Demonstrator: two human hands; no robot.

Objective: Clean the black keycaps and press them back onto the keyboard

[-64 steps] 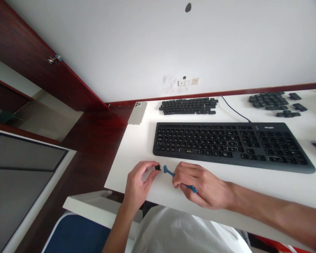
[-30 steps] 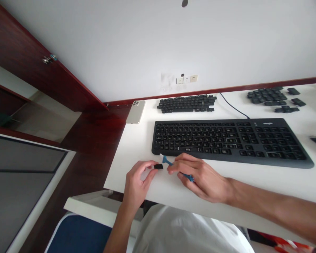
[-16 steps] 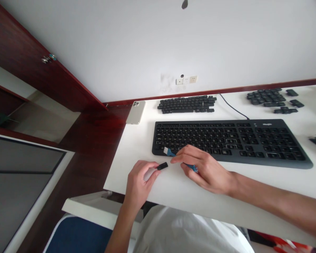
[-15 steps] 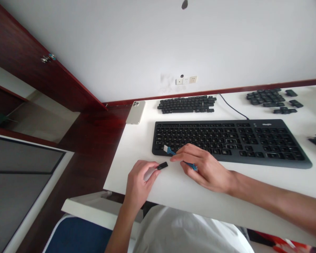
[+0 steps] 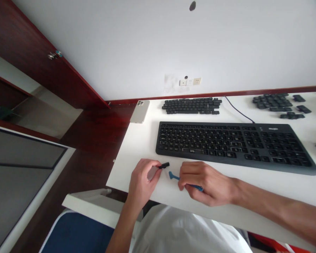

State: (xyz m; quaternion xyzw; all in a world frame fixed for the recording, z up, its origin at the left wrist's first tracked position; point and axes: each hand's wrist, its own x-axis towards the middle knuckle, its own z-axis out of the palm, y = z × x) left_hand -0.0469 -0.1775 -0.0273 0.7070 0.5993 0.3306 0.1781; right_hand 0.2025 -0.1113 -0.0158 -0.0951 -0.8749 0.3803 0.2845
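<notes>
My left hand (image 5: 142, 177) pinches a small black keycap (image 5: 165, 165) between thumb and forefinger, just above the white desk (image 5: 137, 147) near its front edge. My right hand (image 5: 205, 182) is closed round a thin blue tool (image 5: 173, 175). The tool's head points left toward the keycap, a short gap apart. Both hands sit just in front of the black keyboard (image 5: 234, 142), whose keycaps are off.
A row of loose black keycaps (image 5: 191, 105) lies behind the keyboard, with more keycaps (image 5: 280, 103) at the far right. A phone (image 5: 140, 111) lies face down at the desk's left back corner. Dark red cabinets stand to the left.
My right hand has drawn the blue tool back from the keyboard's front left corner toward the desk's front edge. The left hand's keycap has stayed in its pinch.
</notes>
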